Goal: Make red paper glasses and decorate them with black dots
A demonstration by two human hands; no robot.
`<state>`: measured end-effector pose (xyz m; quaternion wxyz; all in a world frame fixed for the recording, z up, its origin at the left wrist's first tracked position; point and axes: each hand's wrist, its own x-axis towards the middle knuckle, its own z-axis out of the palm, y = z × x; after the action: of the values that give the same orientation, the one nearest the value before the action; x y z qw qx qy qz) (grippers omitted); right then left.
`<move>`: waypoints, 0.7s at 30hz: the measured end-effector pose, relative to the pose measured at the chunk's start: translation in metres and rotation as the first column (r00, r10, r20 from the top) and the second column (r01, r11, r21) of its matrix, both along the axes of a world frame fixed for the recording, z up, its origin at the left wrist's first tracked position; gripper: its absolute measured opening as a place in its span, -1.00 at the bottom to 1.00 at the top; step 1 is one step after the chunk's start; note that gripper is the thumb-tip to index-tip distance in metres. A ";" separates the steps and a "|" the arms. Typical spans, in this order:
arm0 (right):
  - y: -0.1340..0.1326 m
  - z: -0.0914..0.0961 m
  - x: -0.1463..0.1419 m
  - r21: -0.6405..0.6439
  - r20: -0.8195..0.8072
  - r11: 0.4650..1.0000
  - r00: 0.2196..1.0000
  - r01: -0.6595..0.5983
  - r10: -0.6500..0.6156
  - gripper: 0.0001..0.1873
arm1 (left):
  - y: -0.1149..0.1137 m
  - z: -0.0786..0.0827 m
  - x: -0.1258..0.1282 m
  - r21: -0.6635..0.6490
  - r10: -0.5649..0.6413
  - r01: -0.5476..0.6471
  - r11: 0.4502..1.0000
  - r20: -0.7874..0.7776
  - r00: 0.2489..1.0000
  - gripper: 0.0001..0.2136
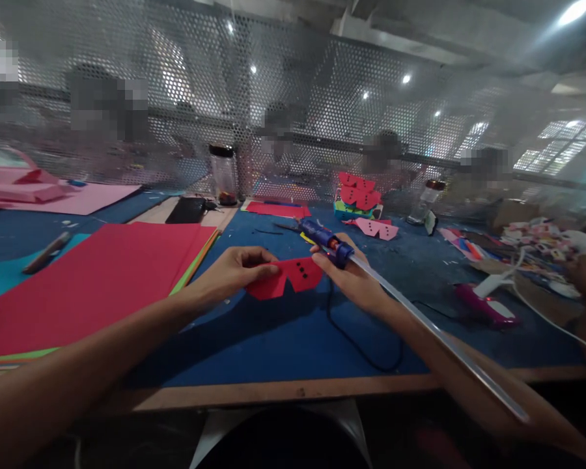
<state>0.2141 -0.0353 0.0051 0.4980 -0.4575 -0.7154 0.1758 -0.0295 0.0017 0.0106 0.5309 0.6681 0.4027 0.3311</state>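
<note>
Between my hands is a small red paper cutout (268, 286) with a notch in its lower edge and a few black dots near its right end. My left hand (241, 266) pinches its left end between thumb and fingers. A blue hot glue gun (317, 233) is gripped in my right hand (356, 277), its nozzle pointing away to the left. From its back a long clear glue stick (434, 329) runs over my right forearm. My right thumb is by the cutout's right end; I cannot tell if it presses on it.
Red paper sheets (107, 280) lie at left, with a dark pen-like tool (46, 253) beyond them. More dotted cutouts (359, 195) are stacked at the back, a pink one (378, 228) nearby. A jar (223, 176), a phone (185, 210) and a purple power strip (486, 306) stand around. Perforated metal screens the back.
</note>
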 end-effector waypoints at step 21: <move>-0.017 0.003 -0.005 -0.055 0.355 0.997 0.933 -0.047 0.063 -0.71 | 0.025 -0.003 -0.028 0.105 0.163 -0.172 0.979 0.095 0.982 -0.79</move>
<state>0.2090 -0.0524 0.0084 0.3446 -0.4726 -0.8022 0.1202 -0.0571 0.0265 0.0072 0.4791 0.6460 0.4150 0.4253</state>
